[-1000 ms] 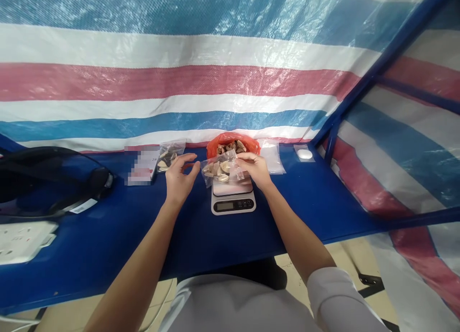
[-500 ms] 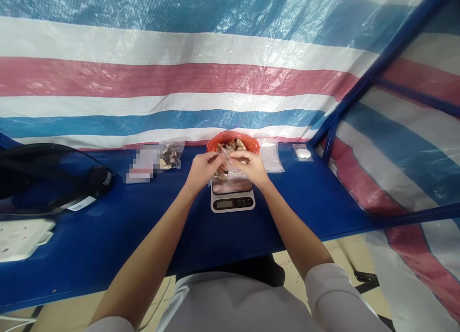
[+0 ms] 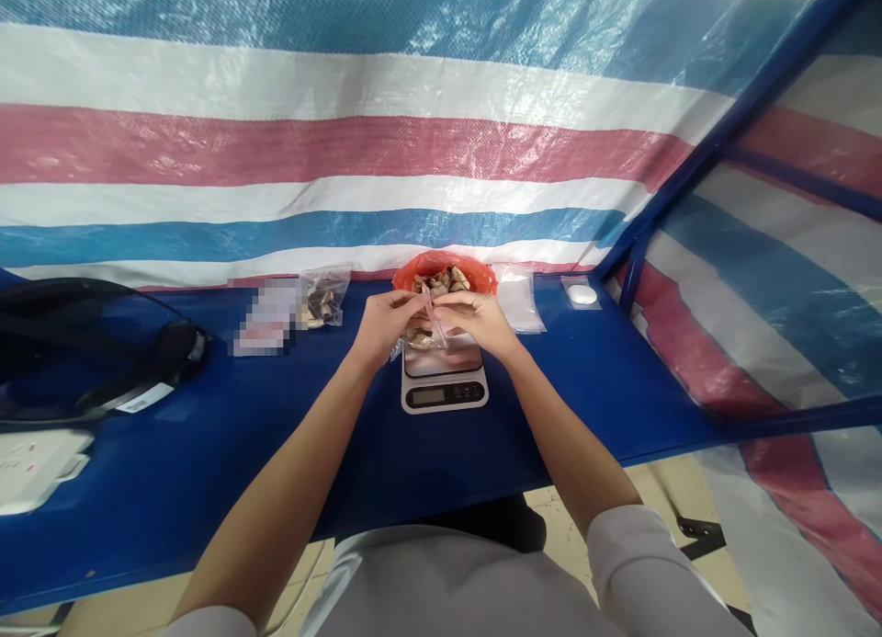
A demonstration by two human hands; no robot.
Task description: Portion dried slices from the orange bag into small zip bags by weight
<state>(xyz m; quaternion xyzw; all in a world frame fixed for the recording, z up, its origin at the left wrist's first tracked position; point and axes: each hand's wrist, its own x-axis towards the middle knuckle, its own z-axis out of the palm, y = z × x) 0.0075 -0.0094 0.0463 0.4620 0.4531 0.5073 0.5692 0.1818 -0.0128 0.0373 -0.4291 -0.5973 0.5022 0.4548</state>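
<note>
Between my two hands is a clear zip bag (image 3: 436, 323) with brownish dried pieces in its lower left part. My left hand (image 3: 387, 323) pinches the bag's top edge from the left. From the right, my right hand (image 3: 480, 320) pinches the same edge, fingertips close to those of the left. Below the bag lies a white kitchen scale (image 3: 445, 395) with a shiny plate and a dark display strip; its digits are unreadable. Just behind the hands stands a red plastic bag (image 3: 482, 274), open at the top and full of similar dried pieces.
Left of the hands lie a filled clear bag (image 3: 322, 297) and a blurred-out packet (image 3: 265, 320). Flat clear bags (image 3: 519, 299) and a small packet with a white disc (image 3: 582, 293) are to the right. A black headset-like object (image 3: 183, 347) and a white power strip (image 3: 41, 467) occupy the left.
The zip bag has turned in my fingers, and its pinkish top edge now stands more upright between them. Both hands stay over the scale. The view has shifted slightly.
</note>
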